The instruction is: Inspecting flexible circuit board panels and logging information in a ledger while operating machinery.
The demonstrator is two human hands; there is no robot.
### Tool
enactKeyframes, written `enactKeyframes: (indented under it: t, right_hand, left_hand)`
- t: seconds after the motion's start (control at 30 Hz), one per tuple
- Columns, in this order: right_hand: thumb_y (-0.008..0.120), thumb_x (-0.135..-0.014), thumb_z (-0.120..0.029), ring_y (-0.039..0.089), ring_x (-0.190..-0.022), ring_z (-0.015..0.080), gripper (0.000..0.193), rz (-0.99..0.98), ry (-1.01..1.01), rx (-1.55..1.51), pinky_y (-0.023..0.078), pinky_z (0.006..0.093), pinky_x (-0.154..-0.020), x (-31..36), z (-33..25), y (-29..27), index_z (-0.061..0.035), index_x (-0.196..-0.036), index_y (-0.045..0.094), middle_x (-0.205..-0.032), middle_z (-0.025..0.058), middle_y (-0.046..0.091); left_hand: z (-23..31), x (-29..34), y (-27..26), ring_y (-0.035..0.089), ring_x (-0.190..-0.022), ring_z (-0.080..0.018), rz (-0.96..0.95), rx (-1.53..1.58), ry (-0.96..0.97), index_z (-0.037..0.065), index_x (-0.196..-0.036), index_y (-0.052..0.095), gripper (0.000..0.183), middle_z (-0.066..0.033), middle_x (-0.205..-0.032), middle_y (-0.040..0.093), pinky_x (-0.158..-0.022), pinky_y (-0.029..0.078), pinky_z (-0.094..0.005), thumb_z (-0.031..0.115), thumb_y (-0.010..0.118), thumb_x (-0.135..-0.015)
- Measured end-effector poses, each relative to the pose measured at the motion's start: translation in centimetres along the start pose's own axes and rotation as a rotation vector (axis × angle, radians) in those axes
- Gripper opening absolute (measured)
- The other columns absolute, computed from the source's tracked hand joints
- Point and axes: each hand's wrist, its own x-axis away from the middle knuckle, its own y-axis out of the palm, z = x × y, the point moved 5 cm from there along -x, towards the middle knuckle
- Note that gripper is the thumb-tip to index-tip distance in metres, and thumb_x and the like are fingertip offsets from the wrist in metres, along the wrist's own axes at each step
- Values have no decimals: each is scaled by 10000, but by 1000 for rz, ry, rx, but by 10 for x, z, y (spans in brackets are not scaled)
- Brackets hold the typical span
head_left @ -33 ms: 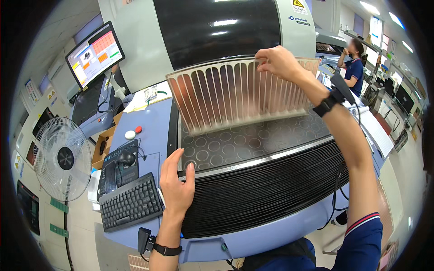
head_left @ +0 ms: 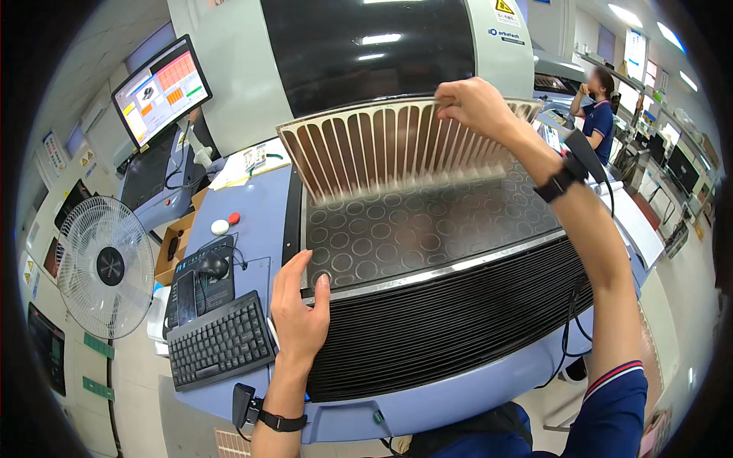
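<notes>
A thin circuit board panel (head_left: 366,149), with long copper-brown strips between pale borders, stands tilted over the dark machine bed (head_left: 405,238). My right hand (head_left: 475,109) pinches its upper edge, right of the middle. The panel's lower edge is blurred by motion, and I cannot tell whether it touches the bed. Rows of ring marks cover the bed's surface. At the bed's front left corner is my left hand (head_left: 300,313), thumb and fingers apart, holding nothing.
A black bellows cover (head_left: 443,320) spans the front of the bed. Left of it are a keyboard (head_left: 219,341), a mouse (head_left: 213,266), and white and red buttons (head_left: 220,227). A fan (head_left: 107,267) and monitor (head_left: 162,91) stand farther left. Another person (head_left: 598,122) stands at the back right.
The panel's lower edge has swung up and away from me, uncovering more of the bed. My right hand has shifted slightly right with the upper edge. My left hand has stayed put.
</notes>
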Motion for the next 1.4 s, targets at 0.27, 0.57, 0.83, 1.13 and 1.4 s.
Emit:
enactKeyframes:
  t: [0.27, 0.57, 0.83, 1.13, 1.4]
  right_hand:
    - [671, -803, -102, 657, -908, 312, 105, 75, -122, -25, 533, 418, -777, 152, -72, 62, -36, -885, 673, -916, 121, 666]
    - [476, -990, -453, 366, -1396, 407, 566, -580, 191, -224, 252, 521, -1169, 210, -109, 73, -44, -1378, 525, -1458, 234, 453]
    - [482, -965, -529, 317, -1421, 418, 673, -611, 169, -216, 238, 533, -1173, 218, -113, 68, -22, -1408, 483, -1474, 243, 430]
    - [577, -945, -477, 474, -1306, 425, 595, -835, 85, -105, 383, 464, -1107, 170, -113, 35, 6, -1294, 580, -1367, 249, 538]
    - [629, -896, -223, 699, -780, 331, 296, -36, -334, 12, 537, 399, -744, -49, -200, -52, 62, -910, 707, -853, 245, 690]
  left_hand:
    - [0, -1, 2, 626, -1078, -339, 45, 28, 74, -27, -1168, 627, 325, -195, -1155, 655, -953, 477, -390, 58, 660, -857]
    - [-33, 33, 40, 429, -1338, -426, -549, -301, -80, -63, -1369, 454, 618, -324, -1399, 454, -1111, 354, -479, 370, 590, -950]
    - [-18, 33, 35, 539, -1244, -414, -627, -409, -83, -58, -1301, 528, 591, -314, -1276, 574, -1053, 411, -501, 403, 598, -937]
    - [-21, 32, 31, 638, -1058, -413, -614, -371, -137, -65, -1169, 597, 498, -284, -1123, 649, -907, 503, -477, 361, 629, -915]
    - [-31, 23, 32, 683, -843, -338, -413, -412, -112, -3, -914, 650, 348, -173, -853, 696, -779, 506, -458, 342, 671, -874]
